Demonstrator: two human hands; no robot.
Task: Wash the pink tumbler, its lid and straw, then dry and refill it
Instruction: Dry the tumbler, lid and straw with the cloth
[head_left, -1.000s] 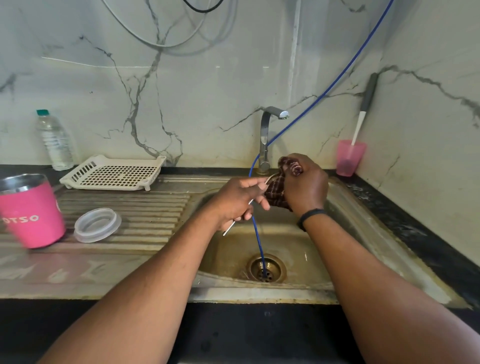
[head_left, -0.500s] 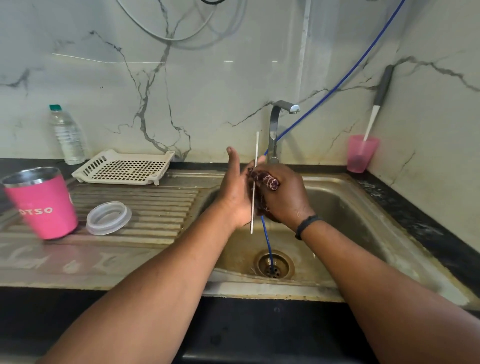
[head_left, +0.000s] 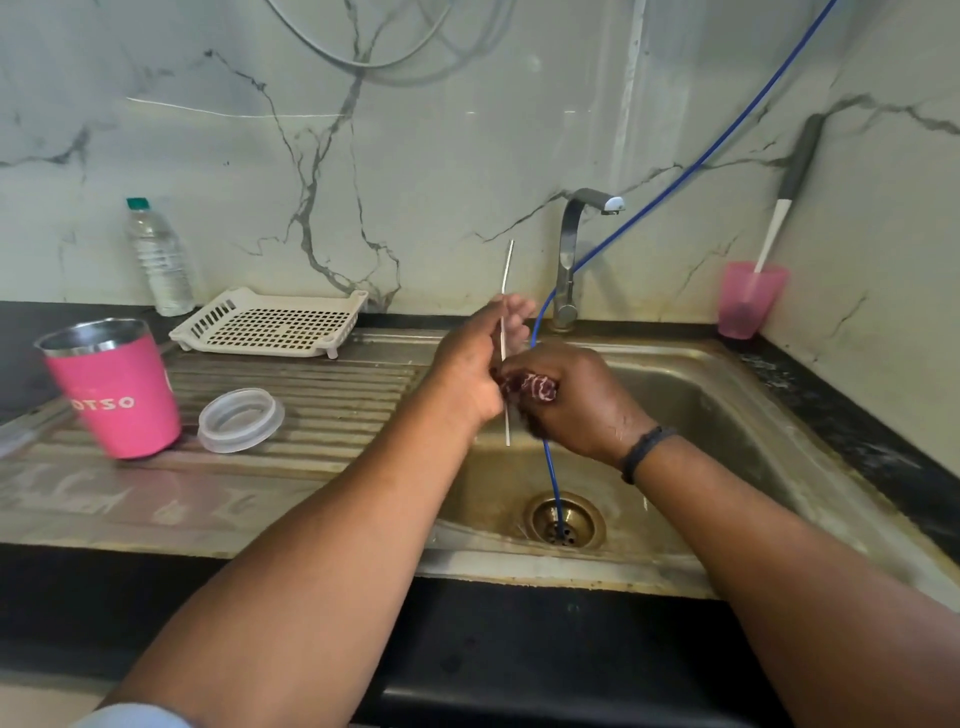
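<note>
Straw, upright over the sink, has risen through the left hand since a moment ago; its fingers now curl round it. The right hand grips a patterned cloth against the straw's lower part: drying seems under way. Left of the sink stand the pink tumbler and lid. Cloth's contact with the straw is hidden by the fingers.

Both forearms were bare from elbow to hands. A dark, narrow wristband encircled the right wrist. A pale, light-blue sleeve edge showed at the lower left of the frame on the left arm. No rings could be made out on the fingers.
</note>
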